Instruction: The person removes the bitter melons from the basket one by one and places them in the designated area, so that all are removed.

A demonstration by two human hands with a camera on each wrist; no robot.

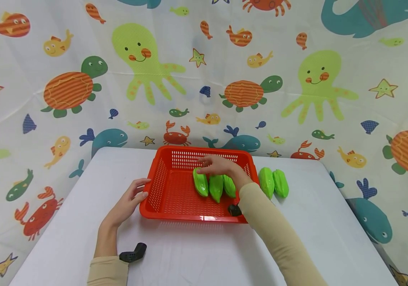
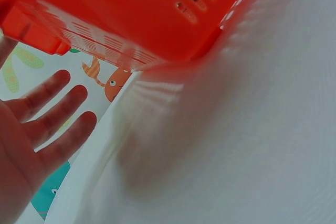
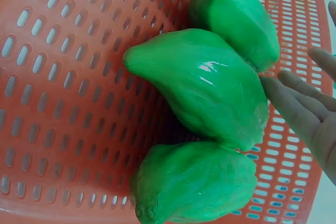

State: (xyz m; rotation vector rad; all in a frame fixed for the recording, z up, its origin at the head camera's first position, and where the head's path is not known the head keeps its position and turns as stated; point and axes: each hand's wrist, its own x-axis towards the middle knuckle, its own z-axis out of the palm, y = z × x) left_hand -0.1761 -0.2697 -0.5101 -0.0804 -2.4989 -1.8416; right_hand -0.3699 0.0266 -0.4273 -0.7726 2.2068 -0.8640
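Observation:
A red plastic basket [image 1: 186, 217] with slotted walls stands on the white table. Three glossy bright green toy fruits, ridged and tapered, lie side by side in its right half: the left one [image 1: 200, 183], the middle one [image 1: 216, 189] and the right one [image 1: 229, 186]. Over their far ends hovers my right hand [image 1: 218, 165]; in the right wrist view its loosely extended fingers [image 3: 294, 106] come close to the middle fruit [image 3: 210, 87] and grip nothing. My left hand [image 1: 127, 202] is at the basket's left rim, its fingers straight and spread in the left wrist view.
Two more green toy fruits, one [image 1: 266, 182] beside the other [image 1: 280, 183], lie on the table [image 1: 318, 222] just right of the basket. Behind the table hangs a cloth [image 1: 197, 119] printed with sea animals. Black wrist devices [image 1: 133, 253] are worn on both arms.

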